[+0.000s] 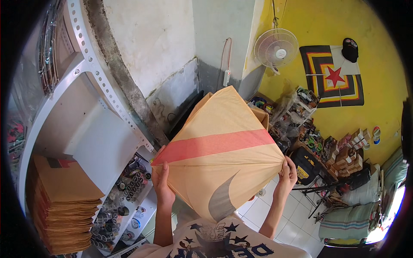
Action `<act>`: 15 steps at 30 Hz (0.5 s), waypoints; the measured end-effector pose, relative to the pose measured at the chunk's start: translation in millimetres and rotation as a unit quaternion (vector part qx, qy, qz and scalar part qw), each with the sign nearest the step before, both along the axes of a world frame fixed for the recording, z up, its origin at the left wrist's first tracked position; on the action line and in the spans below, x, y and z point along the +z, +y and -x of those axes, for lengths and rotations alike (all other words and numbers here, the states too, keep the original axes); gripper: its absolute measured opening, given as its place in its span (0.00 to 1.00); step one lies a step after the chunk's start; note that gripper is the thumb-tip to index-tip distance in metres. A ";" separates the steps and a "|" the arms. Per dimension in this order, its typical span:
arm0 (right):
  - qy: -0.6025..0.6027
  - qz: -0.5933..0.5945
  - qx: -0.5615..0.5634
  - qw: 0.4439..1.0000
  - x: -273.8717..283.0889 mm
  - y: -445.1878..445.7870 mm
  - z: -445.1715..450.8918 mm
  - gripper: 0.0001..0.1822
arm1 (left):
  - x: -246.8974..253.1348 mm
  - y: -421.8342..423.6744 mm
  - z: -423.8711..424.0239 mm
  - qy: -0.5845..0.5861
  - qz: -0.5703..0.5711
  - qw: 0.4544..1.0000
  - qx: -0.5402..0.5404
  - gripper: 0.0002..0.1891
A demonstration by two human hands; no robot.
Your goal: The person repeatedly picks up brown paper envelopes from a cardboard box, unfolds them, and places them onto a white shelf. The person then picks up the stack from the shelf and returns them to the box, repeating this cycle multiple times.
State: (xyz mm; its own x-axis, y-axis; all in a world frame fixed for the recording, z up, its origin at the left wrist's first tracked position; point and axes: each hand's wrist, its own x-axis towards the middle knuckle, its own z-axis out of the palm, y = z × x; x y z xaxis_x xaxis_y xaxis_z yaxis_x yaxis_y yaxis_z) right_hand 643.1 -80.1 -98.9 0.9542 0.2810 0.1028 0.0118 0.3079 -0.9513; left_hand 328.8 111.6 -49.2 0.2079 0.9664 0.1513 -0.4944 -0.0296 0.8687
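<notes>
A diamond-shaped paper kite spans the space before my chest. It is tan, with a red band across its upper part and a grey curved shape near its lower tip. My left hand grips the left corner, thumb on the face and fingers behind. At the right corner, my right hand pinches the edge between thumb and fingers. Thin creases run inward from both held corners. The lower tip meets my printed shirt. The kite's back is hidden.
A metal shelf on the left bears a tall stack of folded tan kites and several line spools. A cardboard box stands behind the kite. A black bag and a tripod are at right, near a wall fan.
</notes>
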 end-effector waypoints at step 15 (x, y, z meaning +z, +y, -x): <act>0.078 -0.088 0.118 0.986 -3.4 14.2 10.6 0.22 | -16.5 1.6 40.2 -0.029 0.007 0.999 0.031 0.29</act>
State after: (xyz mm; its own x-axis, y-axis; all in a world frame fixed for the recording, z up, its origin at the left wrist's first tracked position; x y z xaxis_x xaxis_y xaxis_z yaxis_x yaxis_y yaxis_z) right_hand 632.4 -65.8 -102.2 0.8727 0.4876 0.0267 -0.2223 0.4454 -0.8673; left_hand 288.6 113.2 -65.8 0.1387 0.9792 0.1480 -0.5420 -0.0500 0.8389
